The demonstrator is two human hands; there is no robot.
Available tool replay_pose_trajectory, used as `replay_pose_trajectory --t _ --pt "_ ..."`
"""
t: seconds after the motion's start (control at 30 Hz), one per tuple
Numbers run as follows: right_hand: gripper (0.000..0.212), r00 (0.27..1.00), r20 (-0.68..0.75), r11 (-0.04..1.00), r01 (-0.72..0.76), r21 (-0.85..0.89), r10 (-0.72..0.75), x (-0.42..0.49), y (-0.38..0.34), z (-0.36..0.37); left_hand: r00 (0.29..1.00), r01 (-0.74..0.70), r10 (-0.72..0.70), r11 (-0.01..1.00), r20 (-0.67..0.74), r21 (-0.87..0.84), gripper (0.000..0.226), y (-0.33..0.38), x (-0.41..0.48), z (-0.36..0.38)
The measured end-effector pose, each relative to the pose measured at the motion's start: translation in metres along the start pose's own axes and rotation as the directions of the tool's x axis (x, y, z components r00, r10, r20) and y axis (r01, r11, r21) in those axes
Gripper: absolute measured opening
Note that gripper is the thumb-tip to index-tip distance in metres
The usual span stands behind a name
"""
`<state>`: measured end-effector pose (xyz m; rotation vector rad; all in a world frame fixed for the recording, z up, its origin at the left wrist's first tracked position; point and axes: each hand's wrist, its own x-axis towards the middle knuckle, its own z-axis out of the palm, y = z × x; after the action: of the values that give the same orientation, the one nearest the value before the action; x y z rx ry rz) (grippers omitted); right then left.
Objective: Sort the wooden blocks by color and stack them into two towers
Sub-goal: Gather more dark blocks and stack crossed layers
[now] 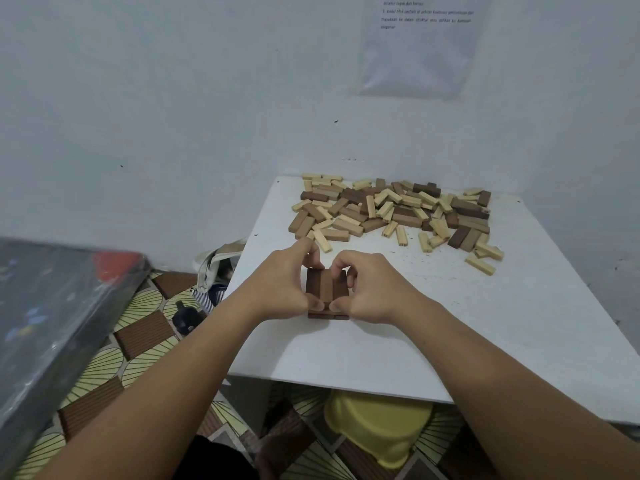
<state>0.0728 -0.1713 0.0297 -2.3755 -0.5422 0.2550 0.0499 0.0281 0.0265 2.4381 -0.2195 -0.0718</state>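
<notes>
A low stack of dark brown blocks (325, 289) stands on the white table (450, 334), its top layer made of three blocks side by side. My left hand (284, 285) pinches the stack's left side between thumb and fingers. My right hand (370, 289) pinches its right side the same way. A loose pile of mixed light and dark blocks (394, 211) lies spread across the far part of the table, near the wall.
The table stands in a corner between two white walls, with a paper sheet (419, 43) taped above. A yellow tub (377, 427) sits under the table's front edge. A bag (216, 268) and a dark bottle (185, 317) lie on the patterned floor at left.
</notes>
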Motion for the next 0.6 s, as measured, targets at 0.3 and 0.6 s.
replay_pose_trajectory --t 0.3,0.6 --pt "0.041 1.0 0.001 1.0 0.004 -0.023 -0.004 -0.0001 0.0032 0.0032 1.0 -0.018 0.018 1.0 0.002 0.003 0.063 -0.0009 -0.0001 0.0021" --pt "0.04 1.0 -0.006 1.0 0.003 -0.026 -0.003 -0.0004 0.0044 0.0056 1.0 -0.021 0.021 1.0 0.005 -0.008 0.063 -0.0037 0.0004 0.004"
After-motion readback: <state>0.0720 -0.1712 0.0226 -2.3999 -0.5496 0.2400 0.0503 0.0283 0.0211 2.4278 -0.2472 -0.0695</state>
